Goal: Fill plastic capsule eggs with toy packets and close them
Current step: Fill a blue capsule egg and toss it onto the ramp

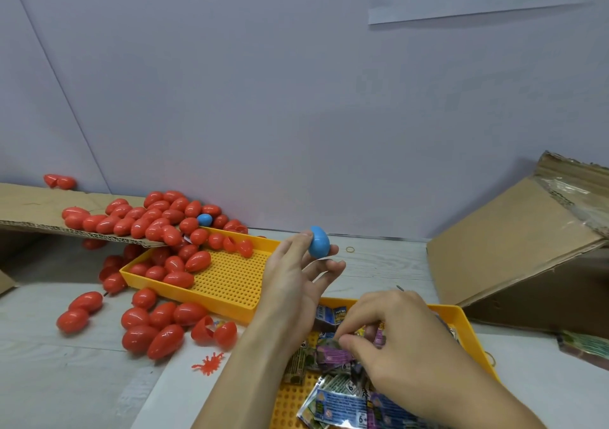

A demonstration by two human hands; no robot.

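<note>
I see the blue egg (319,241) raised above the table (379,264), between the two yellow trays. My left hand (296,273) grips it: the thumb presses its left side and the fingertips curl under and around its right and lower sides. The egg is closed; its long axis runs tilted, upper end leaning left toward the wall, lower end toward the fingers.

My right hand (392,339) is down in the near yellow tray (461,316), fingers curled, thumb and forefinger pinching a purple toy packet (333,353) in the heap of packets (342,399). The hand covers much of the heap, so how much of the packet is lifted I cannot tell.

The far yellow tray (227,273), with a perforated floor, lies left of the blue egg and holds red eggs (178,264) along its left side. More red eggs sit on a cardboard flap (33,208) behind it, one second blue egg (204,219) among them. Loose red eggs lie on the table at left; one open red egg (214,331) lies with both halves apart. A small red toy creature (207,363) lies just in front of it. A cardboard box (514,247) stands tilted at right.
</note>
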